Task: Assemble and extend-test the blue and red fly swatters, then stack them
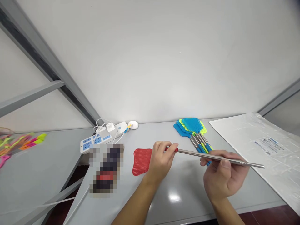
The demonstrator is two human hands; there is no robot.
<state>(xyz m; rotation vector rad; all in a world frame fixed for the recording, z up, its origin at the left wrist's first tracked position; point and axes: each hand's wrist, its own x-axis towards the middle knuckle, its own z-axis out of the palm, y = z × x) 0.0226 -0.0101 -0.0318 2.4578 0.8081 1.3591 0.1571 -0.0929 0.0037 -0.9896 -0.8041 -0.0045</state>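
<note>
Both hands grip the red swatter (142,161); the bag label (269,146) is unreadable.

Looking forward and down from head height, close over the table (187,193), facing the wall (150,56) at twelve o'clock. Catching both hands near at six, the power strip (93,142) toward ten, a plastic sheet (262,143) at three. Sharing with no second view.

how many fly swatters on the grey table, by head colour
Red swatter, held by left hand and right hand: 1
Blue swatters: 2 heads show, maybe more stacked under
Yellow-green swatters: 2 heads showing at the edges
Total: at least 5
</note>
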